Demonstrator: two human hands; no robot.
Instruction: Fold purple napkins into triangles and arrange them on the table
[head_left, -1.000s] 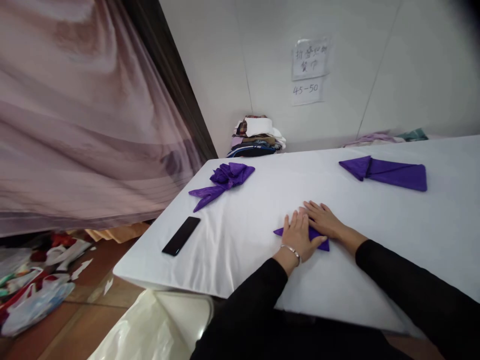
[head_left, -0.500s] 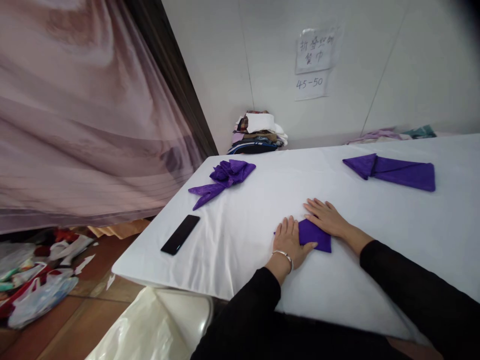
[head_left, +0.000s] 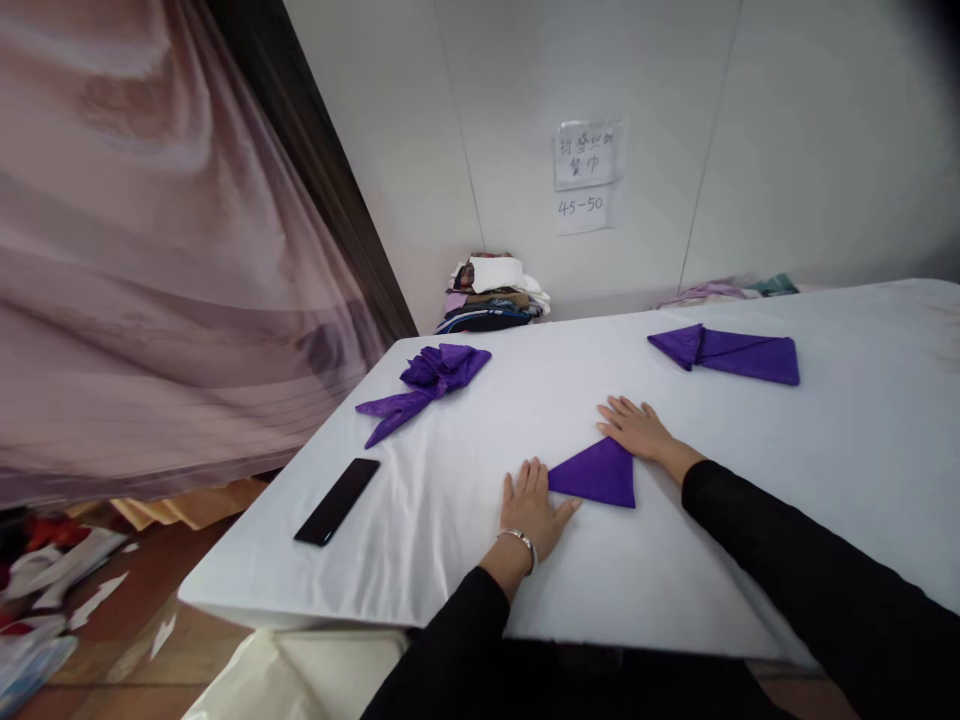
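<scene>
Now the triangle (head_left: 598, 474) lies between left hand (head_left: 531, 515) and right hand (head_left: 640, 432), narrow end leftward; fingers are flat, slightly apart.

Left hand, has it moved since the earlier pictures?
Yes, the left hand has moved left, closer to the phone.

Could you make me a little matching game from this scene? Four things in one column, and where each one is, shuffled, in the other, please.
1. black smartphone
2. silver bracelet
3. triangular purple napkin
4. stack of folded clothes

A. between the left hand and right hand
B. beyond the far edge of the white-covered table
C. near the table's left edge
D. around the left wrist

Pairs: 1-C, 2-D, 3-A, 4-B
</scene>
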